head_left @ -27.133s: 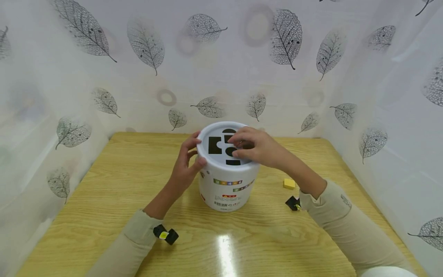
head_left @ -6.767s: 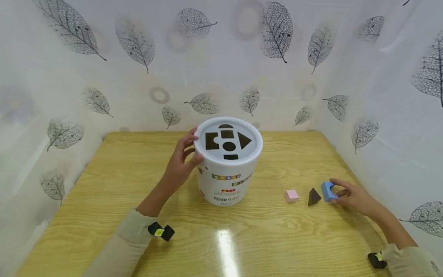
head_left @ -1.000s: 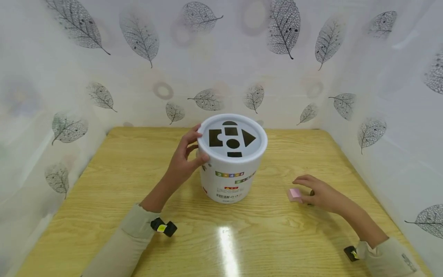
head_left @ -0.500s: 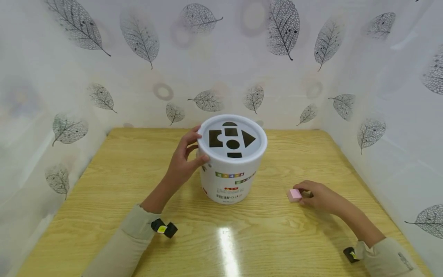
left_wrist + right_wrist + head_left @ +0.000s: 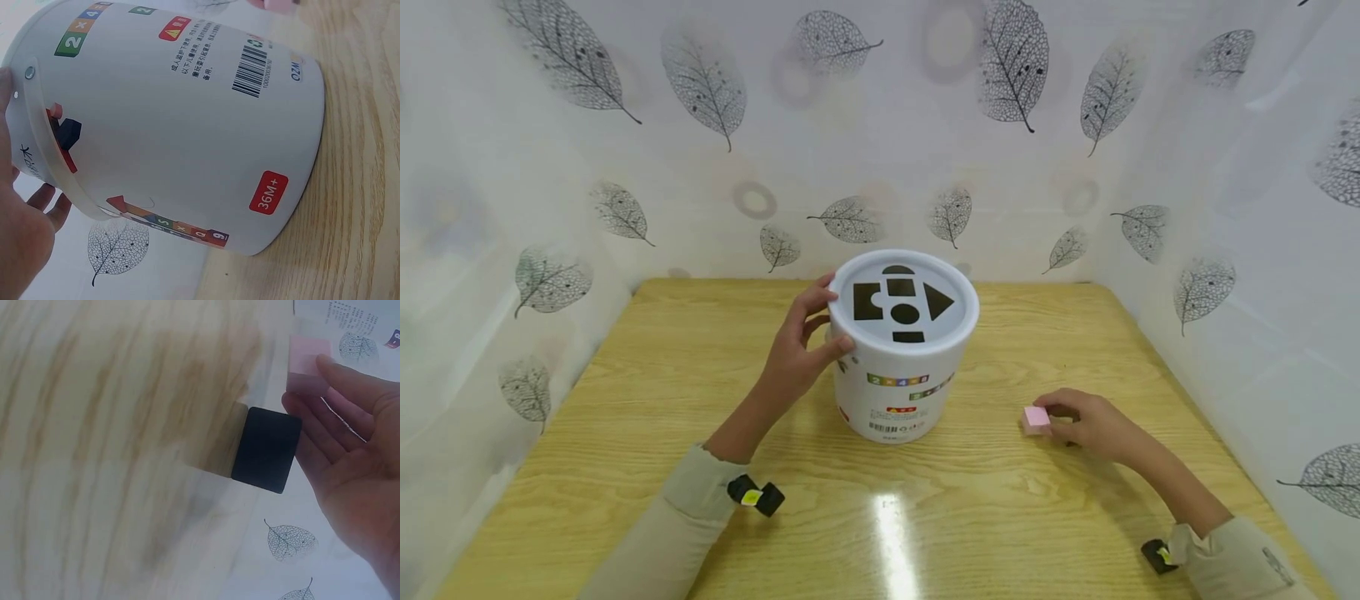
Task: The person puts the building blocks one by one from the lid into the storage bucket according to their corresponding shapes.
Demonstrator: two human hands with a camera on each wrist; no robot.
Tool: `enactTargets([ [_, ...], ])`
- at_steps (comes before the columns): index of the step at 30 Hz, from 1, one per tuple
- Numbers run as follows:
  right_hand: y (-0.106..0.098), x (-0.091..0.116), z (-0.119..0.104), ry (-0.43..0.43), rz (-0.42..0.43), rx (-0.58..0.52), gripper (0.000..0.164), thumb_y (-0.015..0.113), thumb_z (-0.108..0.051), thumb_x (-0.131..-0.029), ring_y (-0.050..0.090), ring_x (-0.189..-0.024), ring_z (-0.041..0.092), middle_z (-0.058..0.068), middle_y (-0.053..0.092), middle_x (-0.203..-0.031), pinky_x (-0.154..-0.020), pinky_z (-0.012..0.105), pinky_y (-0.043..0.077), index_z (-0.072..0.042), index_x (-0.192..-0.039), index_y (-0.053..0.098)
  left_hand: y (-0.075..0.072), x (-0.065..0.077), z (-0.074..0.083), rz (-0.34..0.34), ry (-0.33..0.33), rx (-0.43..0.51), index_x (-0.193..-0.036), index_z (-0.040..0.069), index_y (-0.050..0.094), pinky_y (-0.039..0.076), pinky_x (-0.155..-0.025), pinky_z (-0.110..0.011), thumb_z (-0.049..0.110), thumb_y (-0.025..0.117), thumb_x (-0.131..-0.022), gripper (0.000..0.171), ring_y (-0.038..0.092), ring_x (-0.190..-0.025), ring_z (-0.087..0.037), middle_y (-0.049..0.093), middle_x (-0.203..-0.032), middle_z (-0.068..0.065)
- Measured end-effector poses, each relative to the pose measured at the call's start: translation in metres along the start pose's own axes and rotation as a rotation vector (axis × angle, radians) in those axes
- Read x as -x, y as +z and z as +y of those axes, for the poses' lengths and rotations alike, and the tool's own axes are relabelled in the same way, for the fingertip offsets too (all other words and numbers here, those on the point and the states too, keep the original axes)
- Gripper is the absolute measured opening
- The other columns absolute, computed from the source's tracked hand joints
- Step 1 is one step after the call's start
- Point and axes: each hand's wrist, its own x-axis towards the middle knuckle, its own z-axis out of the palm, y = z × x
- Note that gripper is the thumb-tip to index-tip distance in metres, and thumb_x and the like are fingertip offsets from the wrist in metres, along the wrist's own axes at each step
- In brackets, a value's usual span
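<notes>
My left hand [image 5: 797,346] grips the rim of a white bucket [image 5: 891,396], thumb on the near side and fingers at the lid's edge. The bucket stands upright, its lid [image 5: 936,329] cut with dark shaped holes, among them a triangle, a circle and a notched square. To the right, my right hand [image 5: 1093,425] pinches a small pink block [image 5: 1036,420] between thumb and fingers, low over the table. The right wrist view shows a dark block [image 5: 265,450] on the table beside those fingers; the hand mostly hides it in the head view.
The wooden table [image 5: 685,358] runs back to a pale curtain [image 5: 880,150] printed with leaves, which also hangs at both sides. Small black devices sit at the left cuff [image 5: 756,495] and right cuff [image 5: 1160,556].
The right hand has closed its fingers on the pink block, which has tilted slightly. The blue block held several seconds ago and the earlier yellow block are out of sight. The left hand stays.
</notes>
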Motion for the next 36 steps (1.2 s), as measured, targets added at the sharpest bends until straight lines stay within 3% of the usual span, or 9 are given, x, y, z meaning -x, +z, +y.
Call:
enactTargets([
  [5, -0.001, 0.001, -0.005, -0.037, 0.054, -0.056, 0.035, 0.067, -0.015, -0.097, 0.065, -0.114, 0.036, 0.019, 0.064, -0.127, -0.073, 0.026, 0.056, -0.003, -0.13, 0.062, -0.001, 0.0, 0.0, -0.002, 0.005, 0.002, -0.14, 0.009, 0.044, 0.04, -0.113, -0.03, 0.052, 0.075, -0.086, 0.076, 0.042, -0.138, -0.025, 0.031, -0.163, 0.008],
  [10, -0.003, 0.0, -0.019, -0.059, 0.11, -0.126, 0.039, 0.067, -0.018, -0.098, 0.065, -0.109, 0.008, 0.013, 0.065, -0.123, -0.081, 0.023, 0.056, -0.003, -0.133, 0.06, 0.0, 0.0, -0.001, 0.0, 0.003, 0.001, -0.14, 0.01, 0.044, 0.04, -0.113, -0.03, 0.053, 0.075, -0.085, 0.077, 0.042, -0.138, -0.028, 0.031, -0.162, 0.008],
  [13, -0.006, 0.0, -0.03, -0.061, 0.134, -0.19, 0.039, 0.067, -0.02, -0.098, 0.062, -0.108, 0.001, 0.01, 0.064, -0.123, -0.085, 0.021, 0.055, -0.004, -0.134, 0.06, 0.0, 0.0, -0.001, 0.0, 0.001, -0.001, -0.14, 0.01, 0.044, 0.04, -0.113, -0.029, 0.054, 0.075, -0.085, 0.077, 0.043, -0.138, -0.026, 0.031, -0.162, 0.008],
  [23, -0.034, -0.005, -0.071, -0.152, 0.205, -0.232, 0.03, 0.066, -0.014, -0.098, 0.064, -0.105, 0.003, 0.0, 0.064, -0.118, -0.086, 0.018, 0.054, -0.009, -0.128, 0.063, 0.0, 0.0, 0.001, 0.004, -0.003, 0.002, -0.139, 0.009, 0.044, 0.04, -0.112, -0.029, 0.056, 0.075, -0.084, 0.079, 0.042, -0.137, -0.028, 0.031, -0.162, 0.007],
  [29, -0.051, -0.016, -0.095, -0.231, 0.255, -0.233, 0.03, 0.068, -0.006, -0.096, 0.063, -0.102, 0.007, -0.006, 0.066, -0.115, -0.086, 0.016, 0.053, -0.006, -0.125, 0.065, 0.0, 0.0, 0.001, 0.004, -0.002, 0.003, -0.139, 0.01, 0.045, 0.04, -0.113, -0.03, 0.054, 0.076, -0.084, 0.077, 0.044, -0.137, -0.022, 0.032, -0.162, 0.008],
  [31, -0.056, -0.019, -0.103, -0.263, 0.265, -0.234, 0.031, 0.068, -0.003, -0.095, 0.063, -0.102, 0.008, -0.006, 0.066, -0.116, -0.087, 0.016, 0.052, -0.004, -0.126, 0.064, -0.001, 0.0, 0.0, 0.003, 0.0, 0.0, -0.139, 0.01, 0.045, 0.04, -0.113, -0.032, 0.054, 0.076, -0.085, 0.077, 0.044, -0.137, -0.021, 0.032, -0.162, 0.008],
  [36, -0.069, -0.028, -0.123, -0.291, 0.271, -0.198, 0.032, 0.069, -0.007, -0.095, 0.063, -0.102, 0.01, -0.003, 0.066, -0.117, -0.085, 0.017, 0.052, -0.011, -0.127, 0.066, -0.001, 0.001, -0.001, 0.005, 0.0, -0.005, -0.139, 0.011, 0.045, 0.04, -0.113, -0.033, 0.053, 0.076, -0.085, 0.076, 0.044, -0.137, -0.02, 0.032, -0.162, 0.009],
])
